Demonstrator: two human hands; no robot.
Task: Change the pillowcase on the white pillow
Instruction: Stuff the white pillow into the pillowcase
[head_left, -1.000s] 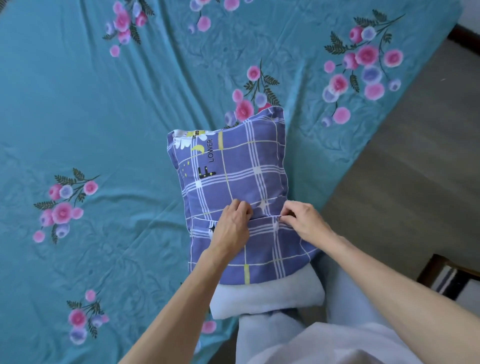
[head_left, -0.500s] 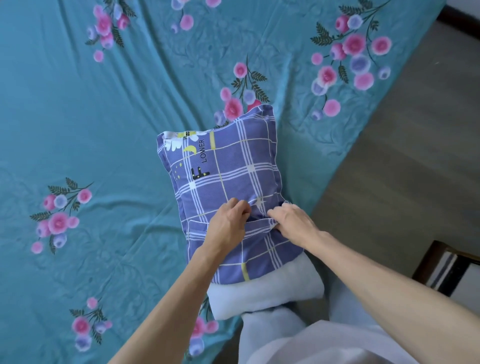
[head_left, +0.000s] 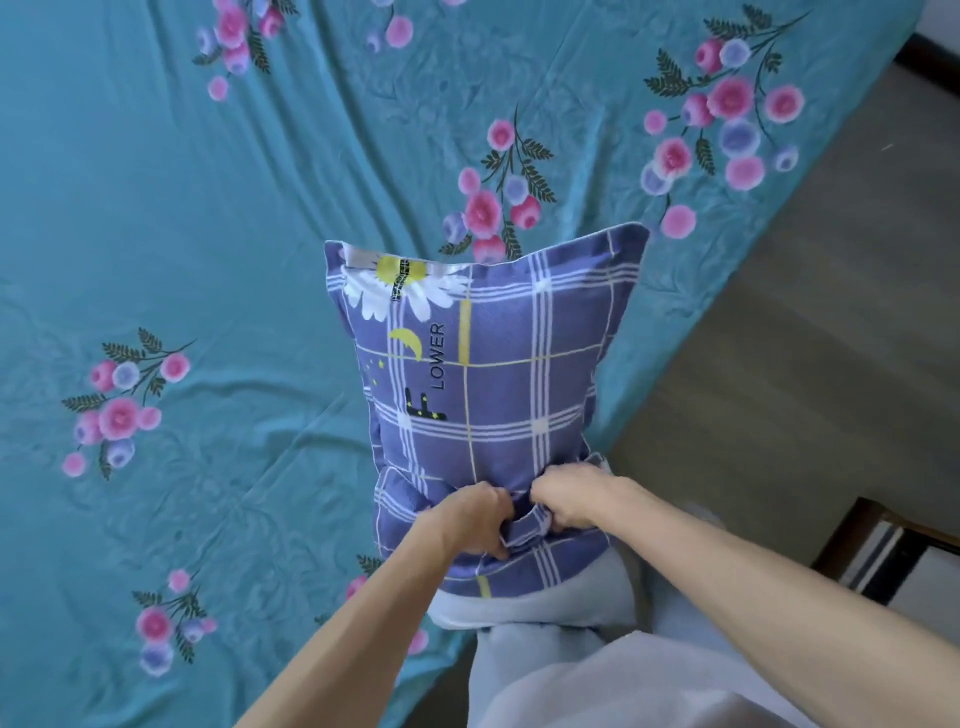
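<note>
Gathering the cloth tighter, we now have both hands bunched into the purple plaid pillowcase (head_left: 483, 374) where a second ago our fingers only pinched its flat envelope flap. The left hand (head_left: 470, 522) and the right hand (head_left: 574, 499) have drawn together until they nearly touch, each closed on a fold of the case, and the fabric between them puckers into a ridge. That suggests we are working the case along the white pillow (head_left: 540, 605), whose bare end bulges out just below our hands, toward our lap. The case is thin woven cotton, printed with a daisy and the word LOWER, its far corners flanged and crisp. Beyond our hands the pillow stands plump over the teal bed sheet (head_left: 182, 234), a smooth, creased, floral spread.
</note>
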